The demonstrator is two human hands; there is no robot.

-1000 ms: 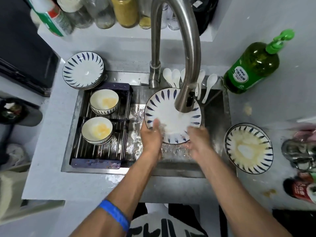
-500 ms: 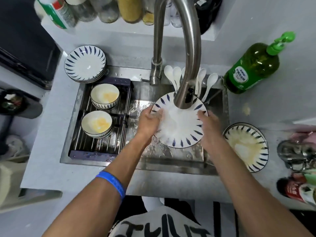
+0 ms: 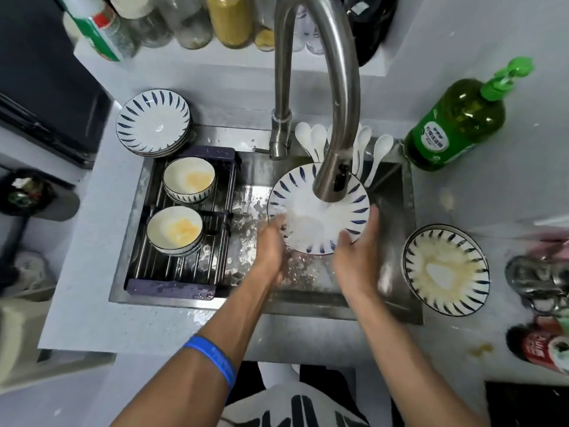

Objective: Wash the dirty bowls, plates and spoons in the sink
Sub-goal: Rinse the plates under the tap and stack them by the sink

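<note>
A white plate with blue dashes (image 3: 311, 221) sits under running water from the steel faucet (image 3: 332, 180) over the sink (image 3: 397, 192). My left hand (image 3: 272, 245) grips its lower left rim. My right hand (image 3: 357, 254) holds its lower right rim, thumb on the face. Two dirty bowls (image 3: 188, 179) (image 3: 174, 229) with yellow residue stand on the drain rack (image 3: 184, 272). Another dirty plate (image 3: 446, 269) lies on the counter to the right. White spoons (image 3: 374, 155) lean at the back of the sink.
A stack of clean plates (image 3: 152, 123) sits at the back left of the sink. A green soap bottle (image 3: 455, 121) stands at the back right. Jars line the shelf (image 3: 228, 20) above. Metal items (image 3: 538, 282) and a red can (image 3: 542, 349) lie far right.
The plate has been turned under the stream and both hands have shifted lower along its rim, from the sides toward the near edge. Water keeps running.
</note>
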